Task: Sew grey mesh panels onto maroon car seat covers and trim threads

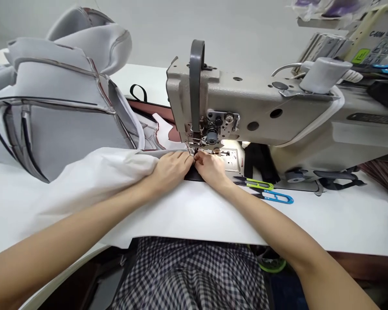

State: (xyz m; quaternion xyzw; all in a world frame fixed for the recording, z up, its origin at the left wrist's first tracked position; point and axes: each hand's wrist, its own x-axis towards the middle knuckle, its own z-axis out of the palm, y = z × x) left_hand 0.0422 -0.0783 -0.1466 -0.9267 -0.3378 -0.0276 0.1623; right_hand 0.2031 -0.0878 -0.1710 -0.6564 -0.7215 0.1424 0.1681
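Observation:
Beneath the presser foot area of the sewing machine [252, 103], my two hands meet at the edge of a sewn piece. My left hand [171, 172] is closed over the edge of the white fabric [113, 165], fingers pressed together and tips beside the needle. Just right of the needle, my right hand [211, 168] pinches a dark fabric edge [194, 173]. The fingertips and the stitching point are partly hidden. A bulky grey padded cover [74, 125] with dark-edged seams joins the work at left.
Yellow-green thread snips [261, 184] and blue thread snips [281, 197] lie right of my right hand. Black cloth [260, 161] rests under the machine arm. A white thread cone [325, 75] sits on the machine. The white table's front edge [194, 238] is close to my lap.

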